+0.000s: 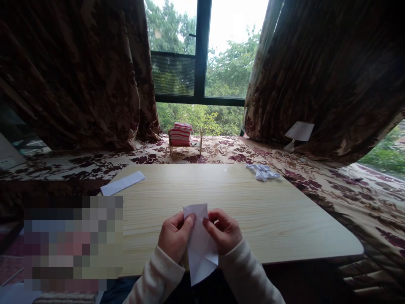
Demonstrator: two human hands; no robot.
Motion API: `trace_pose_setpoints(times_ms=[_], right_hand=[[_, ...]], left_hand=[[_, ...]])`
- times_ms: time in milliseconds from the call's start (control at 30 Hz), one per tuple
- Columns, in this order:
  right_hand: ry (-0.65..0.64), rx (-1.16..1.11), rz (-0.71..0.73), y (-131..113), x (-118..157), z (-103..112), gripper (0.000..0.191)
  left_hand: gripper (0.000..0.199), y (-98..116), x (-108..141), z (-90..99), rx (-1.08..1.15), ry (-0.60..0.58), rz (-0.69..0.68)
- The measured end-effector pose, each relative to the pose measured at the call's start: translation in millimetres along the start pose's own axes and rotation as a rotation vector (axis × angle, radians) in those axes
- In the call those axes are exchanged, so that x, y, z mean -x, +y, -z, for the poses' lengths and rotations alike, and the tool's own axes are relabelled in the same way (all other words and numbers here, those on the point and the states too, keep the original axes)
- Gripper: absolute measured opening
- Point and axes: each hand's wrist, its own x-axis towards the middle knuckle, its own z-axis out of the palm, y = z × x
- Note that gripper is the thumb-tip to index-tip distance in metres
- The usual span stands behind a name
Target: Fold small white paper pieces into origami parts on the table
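Observation:
A creased white sheet of paper [202, 253] is held up between both hands at the table's near edge. Its upper part stands over the tabletop and its lower corner points down past the edge. My left hand [175, 233] pinches the upper left side, thumb on the front face. On the upper right side, my right hand [224, 230] grips with thumb and bent fingers. The fingertips behind the paper are hidden.
Folded white paper strips [123, 183] lie at the table's [284, 219] left; folded paper pieces [263, 172] sit at the far right. Beyond are a small rack [198, 150] with striped cloths [181, 134] and a lamp [299, 133]. A blurred patch covers the lower left.

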Motion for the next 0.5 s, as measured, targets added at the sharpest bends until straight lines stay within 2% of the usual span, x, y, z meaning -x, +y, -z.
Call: trace_pose_setpoints(times_ms=[133, 300, 367, 500], right_hand=[[-0.02, 0.133, 0.111, 2.4, -3.1, 1.3, 0.009], [-0.016, 0.487, 0.307, 3.3, -8.9, 11.0, 0.006], [-0.026, 0.57, 0.341, 4.3, -10.3, 14.7, 0.007], [-0.105, 0.618, 0.342, 7.7, -10.5, 18.0, 0.008]], left_hand=[[0.025, -2.9, 0.2, -1.0, -0.162, 0.039, -0.098], [0.013, -7.5, 0.2, 6.2, -0.607, 0.118, -0.414], [0.009, -8.3, 0.6, 9.3, -0.716, 0.1, -0.442], [0.01, -7.2, 0.6, 8.7, -0.886, 0.086, -0.407]])
